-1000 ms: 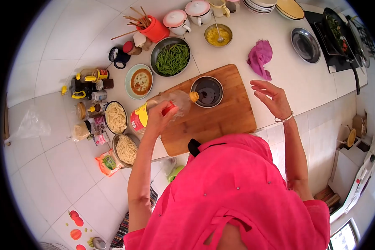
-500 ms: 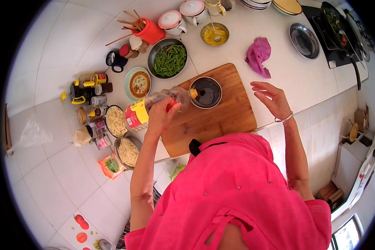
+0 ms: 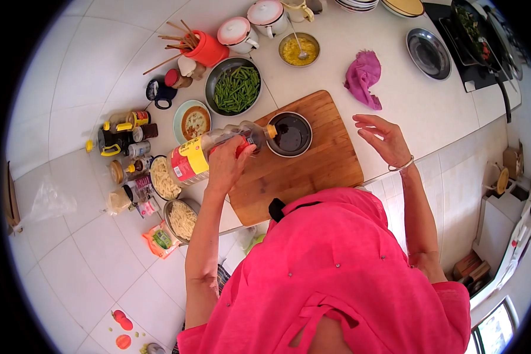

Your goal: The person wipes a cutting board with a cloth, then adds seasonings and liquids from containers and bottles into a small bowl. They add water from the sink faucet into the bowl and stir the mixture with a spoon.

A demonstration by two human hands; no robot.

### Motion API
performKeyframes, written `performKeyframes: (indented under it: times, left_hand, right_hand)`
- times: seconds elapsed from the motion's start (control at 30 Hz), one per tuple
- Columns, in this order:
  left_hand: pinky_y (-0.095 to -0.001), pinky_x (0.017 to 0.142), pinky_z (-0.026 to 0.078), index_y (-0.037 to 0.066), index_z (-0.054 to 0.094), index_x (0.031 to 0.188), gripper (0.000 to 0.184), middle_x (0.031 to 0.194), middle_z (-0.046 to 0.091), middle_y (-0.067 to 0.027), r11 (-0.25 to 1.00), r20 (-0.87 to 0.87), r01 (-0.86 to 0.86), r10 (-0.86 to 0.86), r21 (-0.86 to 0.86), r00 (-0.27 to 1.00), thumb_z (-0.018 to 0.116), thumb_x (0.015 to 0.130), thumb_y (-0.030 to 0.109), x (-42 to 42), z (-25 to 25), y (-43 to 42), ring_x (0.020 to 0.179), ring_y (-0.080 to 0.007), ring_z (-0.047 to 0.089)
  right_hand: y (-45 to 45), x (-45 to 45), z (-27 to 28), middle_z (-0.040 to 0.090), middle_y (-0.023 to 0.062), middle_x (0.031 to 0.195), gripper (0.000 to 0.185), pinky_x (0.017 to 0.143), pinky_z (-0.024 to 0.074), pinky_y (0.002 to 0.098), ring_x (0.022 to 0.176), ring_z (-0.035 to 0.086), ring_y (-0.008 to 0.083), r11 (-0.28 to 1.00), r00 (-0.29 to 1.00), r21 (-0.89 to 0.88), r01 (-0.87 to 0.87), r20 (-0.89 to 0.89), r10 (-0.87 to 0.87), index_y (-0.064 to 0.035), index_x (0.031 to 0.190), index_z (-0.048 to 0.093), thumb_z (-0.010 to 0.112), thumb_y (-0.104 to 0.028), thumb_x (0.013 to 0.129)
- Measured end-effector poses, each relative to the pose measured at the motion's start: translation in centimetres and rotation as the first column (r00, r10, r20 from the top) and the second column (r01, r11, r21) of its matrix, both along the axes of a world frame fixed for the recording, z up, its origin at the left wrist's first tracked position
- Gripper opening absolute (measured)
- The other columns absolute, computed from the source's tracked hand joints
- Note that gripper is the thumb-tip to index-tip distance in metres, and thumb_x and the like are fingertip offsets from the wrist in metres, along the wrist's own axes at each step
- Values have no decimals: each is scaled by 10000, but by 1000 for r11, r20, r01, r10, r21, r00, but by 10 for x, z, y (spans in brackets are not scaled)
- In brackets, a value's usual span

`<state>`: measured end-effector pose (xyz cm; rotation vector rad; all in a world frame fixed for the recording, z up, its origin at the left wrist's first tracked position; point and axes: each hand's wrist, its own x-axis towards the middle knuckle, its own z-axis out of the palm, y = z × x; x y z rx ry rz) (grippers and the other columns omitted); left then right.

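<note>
My left hand (image 3: 225,164) is wrapped round the red handle of a large clear plastic bottle (image 3: 190,160) with a yellow and red label. The bottle lies tilted almost level, its yellow mouth at the left rim of a small bowl (image 3: 296,137). Dark liquid fills the bottom of that bowl, which sits on a wooden cutting board (image 3: 330,159). Whether liquid is flowing from the mouth is too small to tell. To the right of the board, my right hand (image 3: 386,140) is held in the air with fingers apart, holding nothing.
Behind the board stand a pan of cut green beans (image 3: 237,88), a bowl of beaten egg (image 3: 299,49) and a purple cloth (image 3: 363,79). Noodle bowls (image 3: 183,219) and several seasoning bottles (image 3: 124,138) line the left. A metal plate (image 3: 429,54) and wok (image 3: 473,35) are at right.
The view has shifted slightly. The bottle stays tilted at the bowl in my left hand, its base tipped a little. My right hand has barely moved.
</note>
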<state>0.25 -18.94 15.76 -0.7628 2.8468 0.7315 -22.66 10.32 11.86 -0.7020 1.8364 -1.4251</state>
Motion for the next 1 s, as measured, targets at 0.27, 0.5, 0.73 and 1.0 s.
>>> performKeyframes:
  times: [0.27, 0.5, 0.73, 1.0]
  left_hand:
    - [-438, 656, 461, 56, 578, 866, 274, 819, 648, -134, 998, -9, 45, -46, -44, 999, 646, 854, 321, -3, 2, -1, 756, -352, 608]
    - [-438, 639, 458, 56, 564, 841, 275, 802, 644, -123, 995, -12, 68, -69, -75, 998, 640, 857, 320, -3, 4, -1, 733, -341, 603]
    - [-437, 635, 454, 56, 561, 834, 267, 792, 640, -115, 993, 0, 74, -74, -93, 997, 644, 852, 310, -4, 8, 1, 731, -335, 603]
    - [-439, 623, 441, 51, 547, 817, 259, 775, 626, -115, 988, -37, 94, -99, -122, 994, 647, 849, 288, -4, 12, 4, 716, -335, 594]
  right_hand:
    - [-2, -1, -2, 655, 83, 1087, 316, 891, 500, 299, 971, 620, 151, 1000, 1000, -4, 2, 2, -2, -27, 1185, 613, 643, -94, 877]
    - [-4, -1, -5, 655, 76, 1093, 319, 896, 497, 302, 970, 617, 147, 1000, 1000, -7, -4, -7, 4, -27, 1187, 611, 643, -92, 877]
    - [-4, -1, -6, 654, 71, 1094, 322, 903, 493, 300, 970, 614, 143, 1000, 1000, -8, -9, -2, 9, -28, 1189, 611, 647, -85, 874]
    - [-5, 1, -6, 652, 69, 1099, 324, 907, 494, 298, 973, 614, 142, 1000, 1000, -1, -11, 4, 11, -27, 1188, 611, 651, -87, 872]
